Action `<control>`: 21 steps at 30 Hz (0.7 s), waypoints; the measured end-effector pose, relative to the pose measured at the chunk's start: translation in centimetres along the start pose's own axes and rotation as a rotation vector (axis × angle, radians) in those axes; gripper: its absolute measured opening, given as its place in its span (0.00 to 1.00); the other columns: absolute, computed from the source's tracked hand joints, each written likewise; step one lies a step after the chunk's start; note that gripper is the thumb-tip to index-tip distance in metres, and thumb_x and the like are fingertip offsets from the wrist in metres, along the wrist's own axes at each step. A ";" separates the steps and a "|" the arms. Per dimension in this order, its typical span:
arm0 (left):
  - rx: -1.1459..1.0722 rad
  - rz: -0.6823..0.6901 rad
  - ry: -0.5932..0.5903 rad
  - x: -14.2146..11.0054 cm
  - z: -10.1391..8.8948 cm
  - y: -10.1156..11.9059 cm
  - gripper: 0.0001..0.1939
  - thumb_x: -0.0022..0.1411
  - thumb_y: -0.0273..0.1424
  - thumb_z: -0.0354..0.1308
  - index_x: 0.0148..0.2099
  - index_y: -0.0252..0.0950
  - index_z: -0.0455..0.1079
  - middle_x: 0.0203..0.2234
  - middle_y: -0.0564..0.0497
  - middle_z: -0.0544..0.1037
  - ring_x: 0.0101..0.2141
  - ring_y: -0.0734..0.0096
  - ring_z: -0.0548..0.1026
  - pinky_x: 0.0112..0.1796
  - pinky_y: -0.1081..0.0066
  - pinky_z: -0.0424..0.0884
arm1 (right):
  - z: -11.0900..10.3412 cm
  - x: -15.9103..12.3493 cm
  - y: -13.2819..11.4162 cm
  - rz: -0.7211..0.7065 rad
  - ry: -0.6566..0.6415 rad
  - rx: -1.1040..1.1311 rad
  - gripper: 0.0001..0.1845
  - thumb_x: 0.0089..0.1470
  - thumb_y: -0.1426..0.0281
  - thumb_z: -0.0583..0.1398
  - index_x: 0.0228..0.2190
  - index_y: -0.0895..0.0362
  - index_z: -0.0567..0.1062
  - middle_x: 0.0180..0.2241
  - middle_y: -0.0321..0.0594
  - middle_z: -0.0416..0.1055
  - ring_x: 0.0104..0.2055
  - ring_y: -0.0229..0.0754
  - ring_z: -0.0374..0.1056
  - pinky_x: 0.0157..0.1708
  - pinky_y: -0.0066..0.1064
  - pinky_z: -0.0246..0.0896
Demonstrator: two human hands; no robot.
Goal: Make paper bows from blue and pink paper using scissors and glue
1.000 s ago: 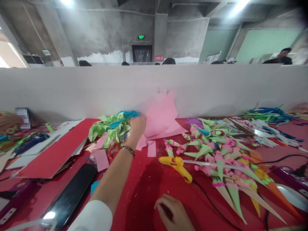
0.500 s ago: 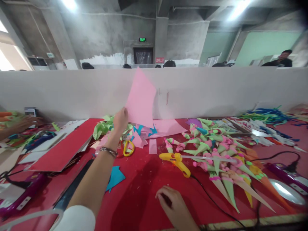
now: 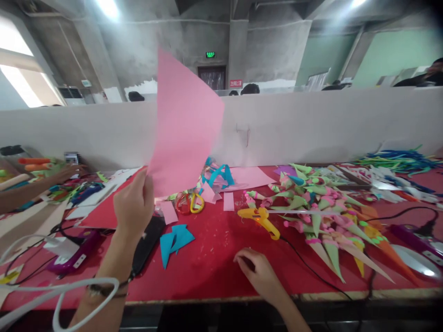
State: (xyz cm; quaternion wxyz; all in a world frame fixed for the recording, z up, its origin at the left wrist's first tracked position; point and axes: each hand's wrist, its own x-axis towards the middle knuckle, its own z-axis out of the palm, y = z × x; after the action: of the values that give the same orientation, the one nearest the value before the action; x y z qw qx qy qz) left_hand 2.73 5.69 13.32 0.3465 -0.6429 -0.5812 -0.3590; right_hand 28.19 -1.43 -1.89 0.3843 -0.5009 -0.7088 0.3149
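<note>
My left hand (image 3: 134, 200) is closed on the lower left edge of a large pink sheet (image 3: 187, 120) that looks like paper or foam. Raised above the table, the sheet stands up past the top of the white partition. My right hand (image 3: 258, 269) hovers or rests near the table's front edge, loosely curled with a gap between thumb and fingers and nothing visible in it. Beyond it lies a yellow glue gun (image 3: 261, 221) with a clear glue stick. Blue cut pieces (image 3: 176, 240) lie between the hands. Scissors with yellow handles (image 3: 197, 203) and red handles (image 3: 183, 203) are under the sheet's lower edge.
Several green and pink cones (image 3: 325, 216) are heaped on the right. Purple power strips (image 3: 76, 253) lie at both sides, with cords. A white cable (image 3: 86, 286) crosses the lower left. A white partition (image 3: 294, 124) bounds the back. Another person's arm (image 3: 34, 184) reaches in at far left.
My left hand has drawn the pink sheet left and nearer, so it looks larger. The scissors show more. My right hand keeps much the same pose; the view has shifted.
</note>
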 end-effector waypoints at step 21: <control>-0.426 0.742 -0.319 -19.0 -3.9 -1.3 0.18 0.62 0.25 0.39 0.47 0.38 0.66 0.38 0.52 0.76 0.39 0.76 0.73 0.41 0.77 0.65 | -6.4 2.0 3.5 0.281 0.282 -0.662 0.20 0.50 0.68 0.51 0.46 0.60 0.62 0.45 0.51 0.64 0.44 0.49 0.63 0.35 0.34 0.58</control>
State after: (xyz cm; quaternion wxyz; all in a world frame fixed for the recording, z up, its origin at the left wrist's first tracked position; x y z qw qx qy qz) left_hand -0.04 -7.06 -1.13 0.2178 -0.9118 -0.2707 -0.2189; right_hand 34.99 1.93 -1.11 0.2486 -0.7285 -0.6366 0.0465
